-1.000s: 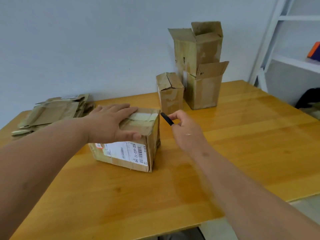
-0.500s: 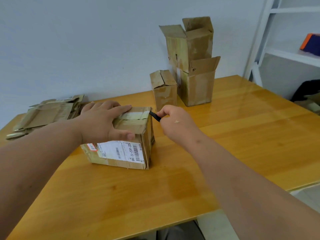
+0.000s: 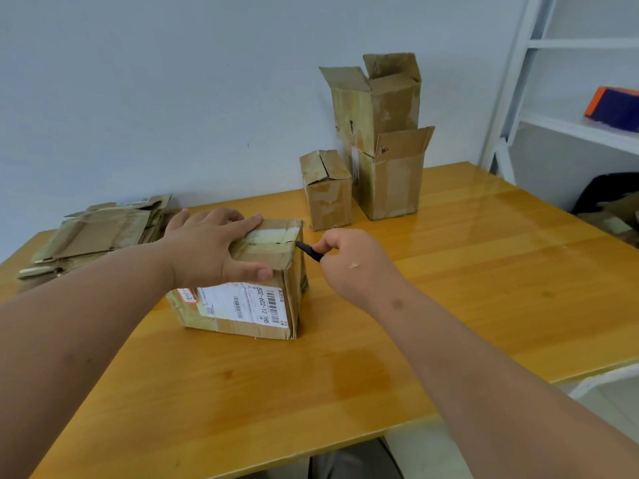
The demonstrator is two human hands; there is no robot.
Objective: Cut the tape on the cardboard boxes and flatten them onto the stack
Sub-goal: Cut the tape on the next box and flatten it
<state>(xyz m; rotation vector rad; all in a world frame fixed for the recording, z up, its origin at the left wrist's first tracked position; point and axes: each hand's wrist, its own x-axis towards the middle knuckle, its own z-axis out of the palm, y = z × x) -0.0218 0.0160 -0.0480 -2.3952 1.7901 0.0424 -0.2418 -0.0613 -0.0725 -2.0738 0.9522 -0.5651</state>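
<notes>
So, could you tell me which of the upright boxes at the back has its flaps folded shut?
The smallest box, leftmost of the three; the two taller ones have flaps standing open.

Plain pale wall (image 3: 155, 98) at 12 o'clock, glossy yellow wooden counter (image 3: 484, 278) below, white shelving unit (image 3: 518, 98) over at 2 o'clock.

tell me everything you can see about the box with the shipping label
The labelled box is worn brown cardboard, closed, with pale tape along its top seam and a white barcode label on its near side. It sits flat on the wooden table. The left hand presses its top; the right hand holds a black cutter at the tape's right end.
</notes>
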